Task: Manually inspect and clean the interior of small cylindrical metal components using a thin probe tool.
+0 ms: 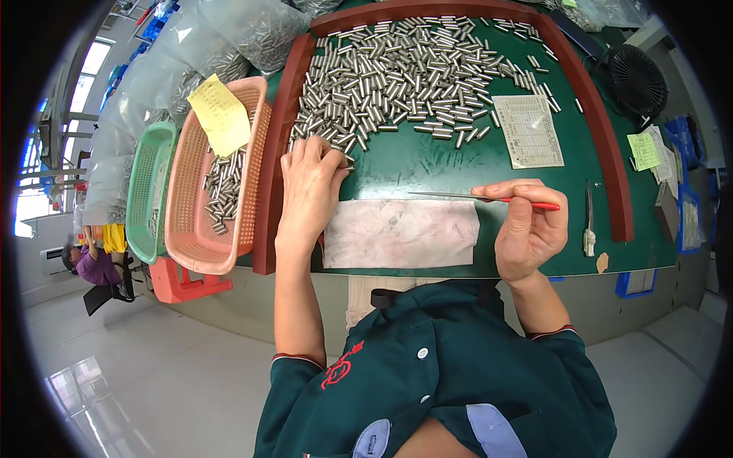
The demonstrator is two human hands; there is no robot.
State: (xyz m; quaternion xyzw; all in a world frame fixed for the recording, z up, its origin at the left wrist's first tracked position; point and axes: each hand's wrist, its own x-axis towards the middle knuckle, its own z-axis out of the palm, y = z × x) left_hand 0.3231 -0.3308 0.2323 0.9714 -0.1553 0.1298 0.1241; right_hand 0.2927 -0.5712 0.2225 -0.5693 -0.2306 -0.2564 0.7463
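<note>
Pins point(405, 69): short, bright metal cylinders, heaped loosely beyond the cloth point(401, 234); a few stragglers reach out past its far right corner. Left hand point(309, 179) just beyond the cloth's far left corner, fingers curled down at the near edge of the heap. Pins show by the fingertips; cannot tell whether one is pinched. Right hand point(527, 229) just right of the cloth, thumb and fingers pinching a tool point(544, 205) with red handle and thin shaft. Shaft points left, raised over the cloth's far edge.

Cloth pale, stained, creased, laid flat on the green surface point(450, 172). Card point(528, 130), ruled, beyond the cloth's far right corner, beside the pins. Reddish-brown frame point(615, 191) left, right and beyond the cloth. Second tool point(589, 229), white-wrapped at its near end, well right of the cloth, inside the frame.

Left of the cloth, outside the frame: pink basket point(202, 254) holding more pins, yellow note point(221, 114) on it; then green basket point(141, 214). Clear bags point(244, 30) beyond the baskets, far left of the cloth. Black fan point(635, 80) far right, beyond the frame.
</note>
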